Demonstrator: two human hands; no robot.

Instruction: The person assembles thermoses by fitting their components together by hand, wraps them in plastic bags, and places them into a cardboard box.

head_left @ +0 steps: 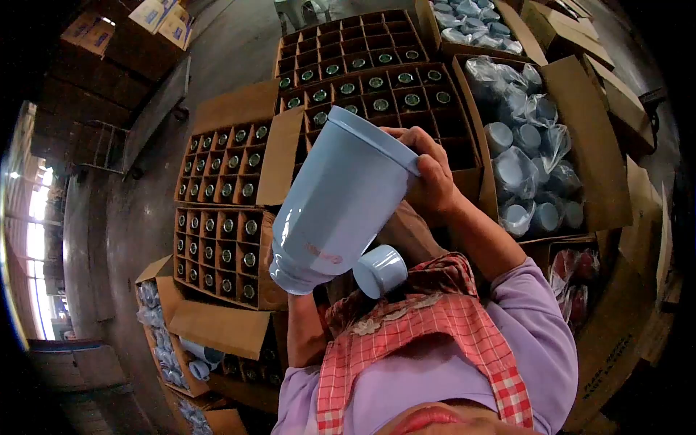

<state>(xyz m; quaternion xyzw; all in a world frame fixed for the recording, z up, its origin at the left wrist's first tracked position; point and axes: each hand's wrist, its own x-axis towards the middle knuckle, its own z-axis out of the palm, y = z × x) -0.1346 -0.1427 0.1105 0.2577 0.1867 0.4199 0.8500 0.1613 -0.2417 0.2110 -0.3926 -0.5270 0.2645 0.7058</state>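
Note:
A pale blue flask casing (341,199) is tilted in front of me, its wide rim at the upper right and its narrow neck at the lower left. Small reddish lettering shows near the neck. My right hand (433,170) is closed on the wide rim. Behind the neck, my left hand (301,304) holds the casing from the far side; its fingers are mostly hidden. A pale blue cup-shaped cap (380,272) sits just below the casing, against the red checked apron (428,337); what supports it cannot be made out.
Divided cartons (221,250) with round glass tops in their cells stand left and ahead. At the right, an open carton (605,167) holds bagged blue cups. More blue parts fill a box (167,337) at lower left. A cart (98,148) stands farther left.

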